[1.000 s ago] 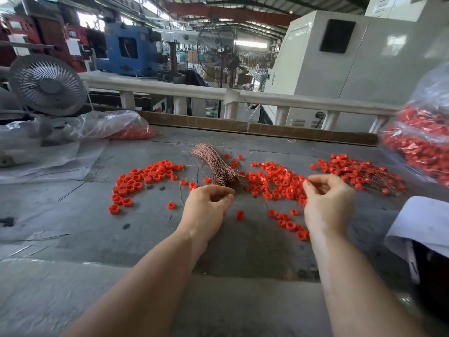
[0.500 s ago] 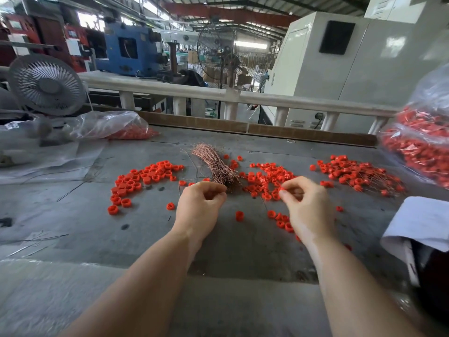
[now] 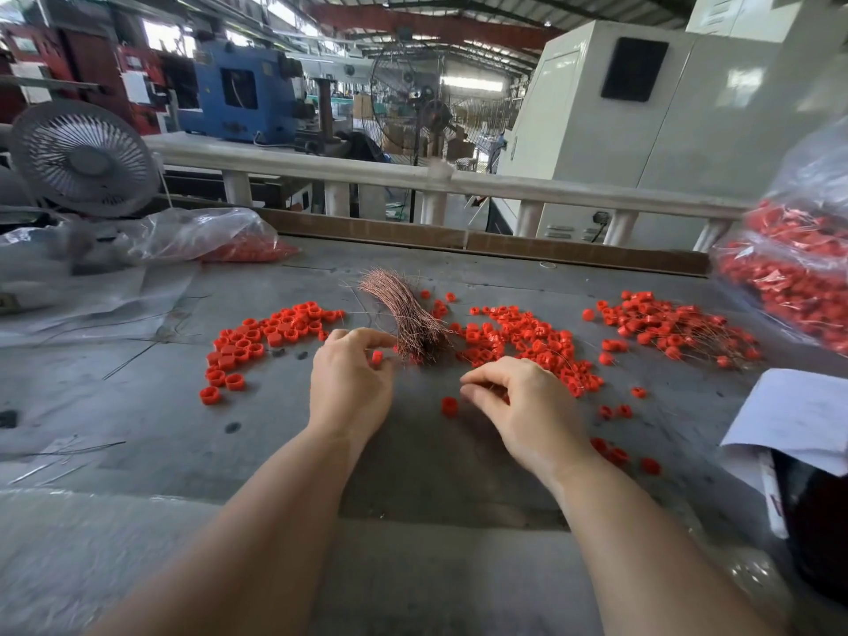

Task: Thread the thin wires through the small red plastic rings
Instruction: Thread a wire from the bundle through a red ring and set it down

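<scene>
In the head view, your right hand (image 3: 527,406) came back from the ring pile toward a loose ring (image 3: 449,406) on the desk (image 3: 137,406), pinching a thin wire (image 3: 491,384). Your left hand (image 3: 351,383) gripped a red ring (image 3: 376,357) beside the wire bundle (image 3: 404,314), so threading looked ready.

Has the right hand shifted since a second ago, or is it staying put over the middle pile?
Yes. The right hand has moved left and toward the person, off the middle pile of red rings, and now sits close beside the copper wire bundle.

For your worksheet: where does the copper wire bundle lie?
The copper wire bundle lies mid-table, just beyond the left hand, between two red ring piles.
</scene>
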Demonstrator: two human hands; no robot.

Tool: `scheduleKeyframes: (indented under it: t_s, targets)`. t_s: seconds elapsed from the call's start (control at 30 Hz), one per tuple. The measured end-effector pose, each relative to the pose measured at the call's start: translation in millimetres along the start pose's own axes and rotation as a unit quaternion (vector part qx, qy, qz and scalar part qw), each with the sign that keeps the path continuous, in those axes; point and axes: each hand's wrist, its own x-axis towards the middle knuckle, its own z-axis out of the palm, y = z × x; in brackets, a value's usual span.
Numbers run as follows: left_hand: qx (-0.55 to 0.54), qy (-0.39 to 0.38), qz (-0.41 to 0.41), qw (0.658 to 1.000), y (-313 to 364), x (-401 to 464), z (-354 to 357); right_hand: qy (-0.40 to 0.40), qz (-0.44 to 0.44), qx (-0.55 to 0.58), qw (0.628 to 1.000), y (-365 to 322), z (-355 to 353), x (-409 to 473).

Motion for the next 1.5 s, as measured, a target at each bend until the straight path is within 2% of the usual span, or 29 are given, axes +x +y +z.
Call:
scheduleKeyframes:
  t_s: [0.13,0.3,0.37,0.73,0.87,1.07,1.23,1.5]
  targets:
    - [0.078,-0.018,0.022,0.997,-6,3,1,0.038,0.006,0.012,0.999,0,0,2]
    - [0.202,-0.121,0.037,0.971,-5,6,4,0.005,0.008,-0.012,1.000,1,1,1]
    - [0.217,-0.132,0.054,0.966,-5,6,6,-0.010,0.002,-0.019,1.000,0,2,0]
    - [0.099,-0.044,0.034,0.994,-6,4,2,-0.042,-0.018,0.017,0.999,-6,2,-1]
    - [0.054,-0.020,0.030,0.998,-6,3,2,-0.006,-0.020,0.001,1.000,-3,3,0]
    - [0.006,0.015,0.045,0.999,-1,0,-4,0.056,0.037,-0.014,0.998,1,0,4]
    - [-0.044,-0.044,0.046,0.997,1,-3,-2,0.073,0.076,-0.034,0.994,4,0,5]
    - [0.066,-0.143,0.069,0.985,4,-8,7,0.057,0.083,-0.050,0.994,4,2,4]
